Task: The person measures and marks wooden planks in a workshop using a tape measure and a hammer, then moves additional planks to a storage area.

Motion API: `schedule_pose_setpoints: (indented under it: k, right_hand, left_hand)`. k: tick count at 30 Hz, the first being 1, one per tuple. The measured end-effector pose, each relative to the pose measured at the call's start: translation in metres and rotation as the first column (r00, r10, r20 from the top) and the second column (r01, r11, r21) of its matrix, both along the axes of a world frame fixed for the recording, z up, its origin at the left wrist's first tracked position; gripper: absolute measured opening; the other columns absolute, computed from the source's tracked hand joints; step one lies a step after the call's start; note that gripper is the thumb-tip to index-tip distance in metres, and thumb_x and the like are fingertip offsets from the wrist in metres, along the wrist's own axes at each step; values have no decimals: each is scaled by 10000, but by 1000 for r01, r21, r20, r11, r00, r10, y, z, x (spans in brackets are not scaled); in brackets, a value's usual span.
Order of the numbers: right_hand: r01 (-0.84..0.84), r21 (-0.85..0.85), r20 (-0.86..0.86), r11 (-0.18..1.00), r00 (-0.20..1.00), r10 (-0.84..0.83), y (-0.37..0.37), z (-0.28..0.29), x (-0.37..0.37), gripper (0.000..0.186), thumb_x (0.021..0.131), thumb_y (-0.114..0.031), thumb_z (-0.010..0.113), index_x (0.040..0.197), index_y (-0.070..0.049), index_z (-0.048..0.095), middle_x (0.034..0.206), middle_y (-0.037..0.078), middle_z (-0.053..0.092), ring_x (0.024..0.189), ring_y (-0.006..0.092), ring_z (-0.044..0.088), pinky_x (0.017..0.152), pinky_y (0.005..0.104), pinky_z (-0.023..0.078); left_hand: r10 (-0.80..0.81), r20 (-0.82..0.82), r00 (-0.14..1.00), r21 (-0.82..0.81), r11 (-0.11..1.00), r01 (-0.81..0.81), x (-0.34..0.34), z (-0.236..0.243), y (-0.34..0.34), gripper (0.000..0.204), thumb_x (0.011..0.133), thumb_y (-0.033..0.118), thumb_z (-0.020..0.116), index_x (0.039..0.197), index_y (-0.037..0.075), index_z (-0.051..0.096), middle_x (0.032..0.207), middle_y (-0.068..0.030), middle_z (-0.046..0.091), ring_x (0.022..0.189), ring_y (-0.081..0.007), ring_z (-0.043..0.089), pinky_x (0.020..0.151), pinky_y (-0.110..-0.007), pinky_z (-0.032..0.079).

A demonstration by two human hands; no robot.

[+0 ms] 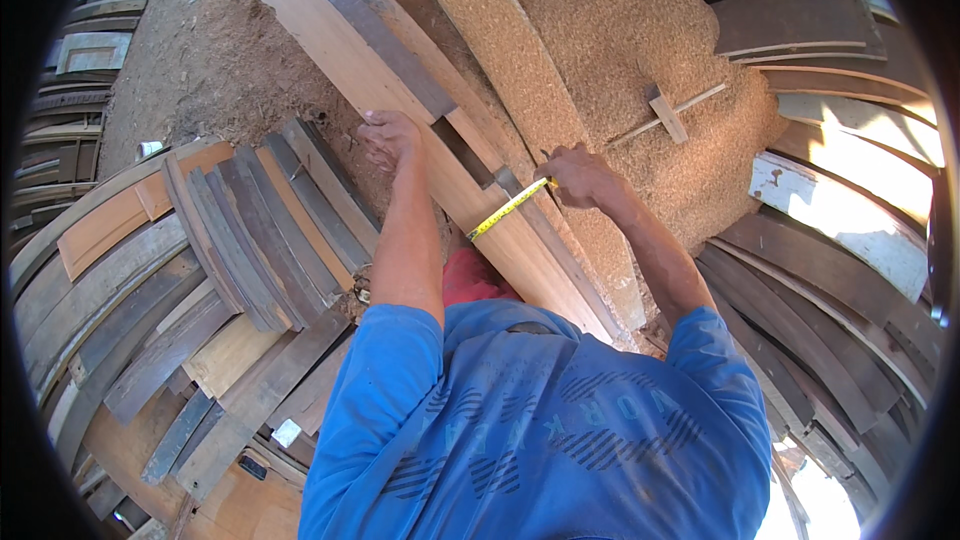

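A long pale wooden plank (pixel 500 245) runs from the upper left down to my waist. Across its face stretches a yellow tape measure (pixel 510 208), its far end reaching the plank's left edge. My right hand (pixel 580 178) is closed around the tape measure at the plank's right side, hiding its case. Farther up, my left hand (pixel 392 140) is at the plank's left edge with its fingers curled; whatever they may hold is hidden. Beside the plank, between darker strips of wood, is a narrow dark slot (pixel 462 152).
Stacked boards (pixel 270 230) fill the left side, and more dark planks (pixel 800 310) lie on the right. Sawdust (pixel 590 40) covers the ground ahead. A small wooden cross-shaped piece (pixel 668 116) with a thin stick lies on it, beyond my right hand.
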State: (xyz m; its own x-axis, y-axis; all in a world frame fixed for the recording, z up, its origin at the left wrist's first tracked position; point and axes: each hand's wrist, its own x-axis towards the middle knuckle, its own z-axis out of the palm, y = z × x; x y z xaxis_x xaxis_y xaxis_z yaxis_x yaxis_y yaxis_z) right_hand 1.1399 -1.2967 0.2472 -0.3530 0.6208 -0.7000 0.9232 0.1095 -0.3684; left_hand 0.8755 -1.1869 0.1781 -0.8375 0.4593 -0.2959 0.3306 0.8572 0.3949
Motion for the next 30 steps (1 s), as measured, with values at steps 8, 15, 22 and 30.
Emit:
schedule_pose_setpoints:
  k: [8,15,22,30]
  right_hand:
    - [17,-10,-25,1000,1000,-17,-15,-14,3,451,820,-109,611,1240,-257,686,1231,138,612,1170,421,556,928,528,521]
    - [185,42,-277,982,946,-167,-61,-39,6,427,791,-157,688,1216,-119,675,1050,200,672,1061,371,626,909,478,499]
    - [347,12,-373,938,872,-318,-86,-18,11,570,801,-161,712,1345,-71,567,1112,240,665,1057,421,627,940,464,495]
    - [473,-16,-197,881,863,-466,-144,-16,-3,858,772,-261,732,1506,-39,347,1247,303,584,1154,470,559,1046,514,417]
  left_hand:
    - [-41,-3,999,51,998,41,-4,-7,-2,542,1024,442,347,1191,-27,564,1224,-258,611,1178,-457,561,991,-586,422]
    - [5,-4,1000,42,999,-5,3,5,-3,535,1023,441,348,1211,-15,555,1238,-256,605,1182,-456,560,994,-592,425]
    - [4,-13,1000,29,1000,-3,1,6,-3,523,1021,452,366,1199,1,561,1201,-237,635,1174,-446,569,965,-603,434]
    - [31,-35,999,-2,1000,-31,4,6,-2,497,1015,462,381,1184,31,562,1186,-220,648,1143,-437,579,960,-581,438]
